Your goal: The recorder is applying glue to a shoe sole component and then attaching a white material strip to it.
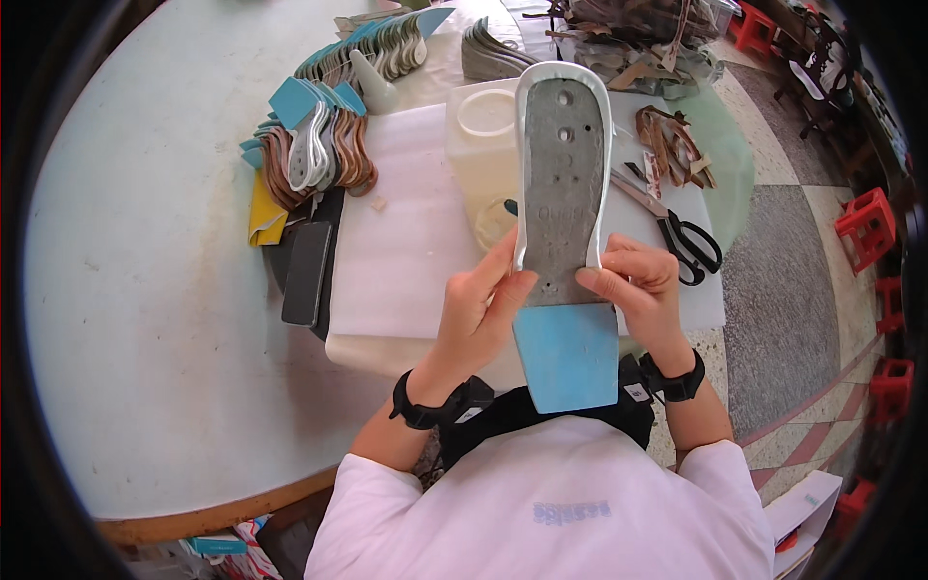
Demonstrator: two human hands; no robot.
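Note:
Both hands hold up a shoe insole board [561, 217], grey in the middle with a white folded rim and a light blue front part [568, 358] that points toward me. My left hand [480, 304] pinches its left edge, thumb on the grey face. On the opposite edge my right hand [643, 290] grips with the thumb pressed on the grey face and the fingers curled. Two holes show near the board's far, rounded end. Behind it stands a translucent plastic container [478, 155], partly hidden. Black-handled scissors [681, 232] lie to the right of my right hand.
Stacked insole boards [314, 145] with blue, white and brown parts stand at the left, more [387, 48] behind. A phone [308, 274] lies by a white sheet [387, 232]. Leather scraps [674, 145] and a filled bag [633, 43] sit far right. Red stools [863, 230] stand on the floor.

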